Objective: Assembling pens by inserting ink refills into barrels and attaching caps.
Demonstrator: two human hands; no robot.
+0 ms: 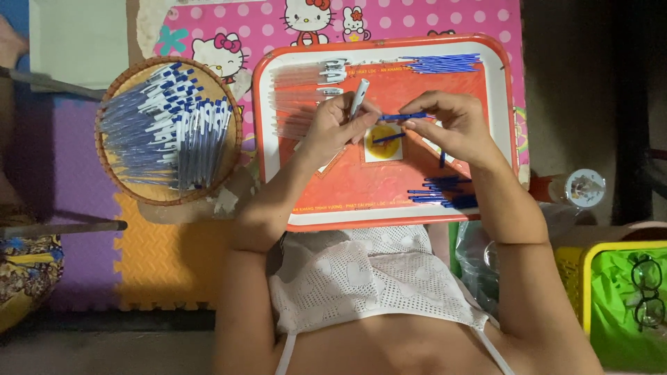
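While left hand (333, 128) hides pen barrel (358, 97), right hand (451, 125) pinches refill (403, 117)

Bright centre, dim murky edges

Around the work tray

A round woven basket (111, 104) full of finished pens sits left; a pink cartoon mat (417, 17) lies far; right, a bottle (580, 187) and glasses (647, 292) in a yellow bin (590, 253).
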